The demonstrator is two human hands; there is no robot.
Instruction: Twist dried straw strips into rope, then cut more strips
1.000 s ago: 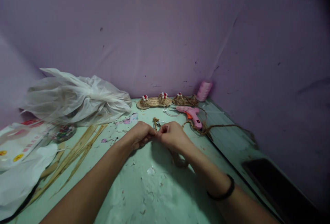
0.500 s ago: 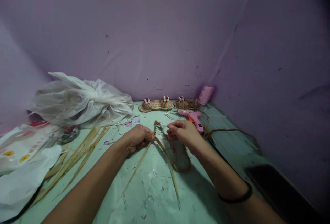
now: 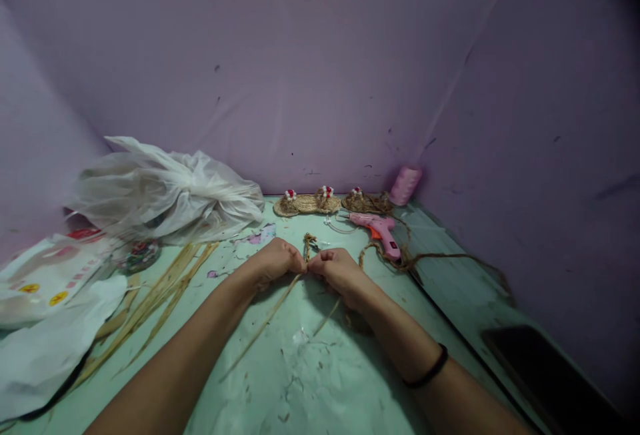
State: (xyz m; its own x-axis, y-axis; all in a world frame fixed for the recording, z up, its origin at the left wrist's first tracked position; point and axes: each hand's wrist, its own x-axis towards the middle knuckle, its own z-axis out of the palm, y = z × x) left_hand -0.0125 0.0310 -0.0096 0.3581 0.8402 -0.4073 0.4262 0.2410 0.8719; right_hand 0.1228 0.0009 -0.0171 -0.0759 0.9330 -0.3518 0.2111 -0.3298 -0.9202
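Observation:
A short braid of dried fibre [image 3: 309, 245] stands up between my hands at the middle of the table, its top end looped near a small dark metal piece. My left hand [image 3: 281, 264] pinches the braid's lower end, and one loose fibre strand [image 3: 265, 323] trails from it toward me. Close against it, my right hand [image 3: 336, 272] is closed with thumb and forefinger on the braid's strands; another strand hangs out below that hand. The fingertips nearly meet and hide the crossing of the strands. Part of a brown twisted cord lies behind my right hand.
Behind stand woven slippers [image 3: 313, 204] with red and white beads, a pink glue gun [image 3: 379, 229] and a pink thread spool [image 3: 405, 185]. Left are a white plastic bag [image 3: 185, 188], loose fibre strips [image 3: 165, 295] and a beaded packet [image 3: 140, 256]. A dark flat object [image 3: 545, 368] lies right.
My right hand has come left and down, from holding apart beside the braid to meeting my left hand at its lower end. The view has shifted slightly.

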